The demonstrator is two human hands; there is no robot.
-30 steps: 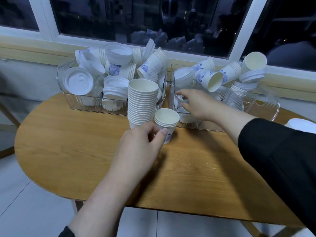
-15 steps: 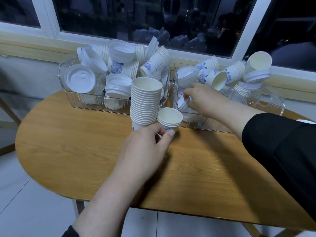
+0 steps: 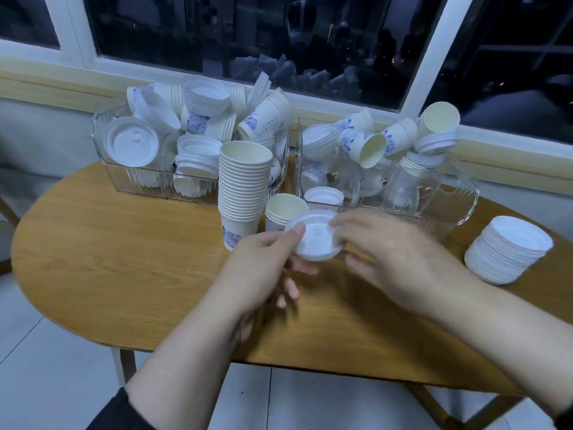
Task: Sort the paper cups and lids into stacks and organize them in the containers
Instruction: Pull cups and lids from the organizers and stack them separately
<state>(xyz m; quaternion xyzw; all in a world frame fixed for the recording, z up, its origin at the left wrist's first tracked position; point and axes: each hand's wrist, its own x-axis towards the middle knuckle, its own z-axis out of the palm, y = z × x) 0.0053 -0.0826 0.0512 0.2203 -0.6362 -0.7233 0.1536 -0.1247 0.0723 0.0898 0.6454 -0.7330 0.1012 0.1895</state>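
1. Both hands hold one white lid (image 3: 314,235) above the bench (image 3: 124,259), just in front of the short cup stack (image 3: 283,212): the left hand (image 3: 263,268) pinches its near rim with curled fingers, and the right hand (image 3: 390,256) grips the far side.
2. My advice — carry it level to the lid stack (image 3: 508,254) at the right and seat it squarely.
3. Count: two clear containers, left (image 3: 130,178) and right (image 3: 449,200), two upright cup stacks — the tall stack (image 3: 243,187) and the short one — and one lid stack; the loose jumble is too tangled to count.
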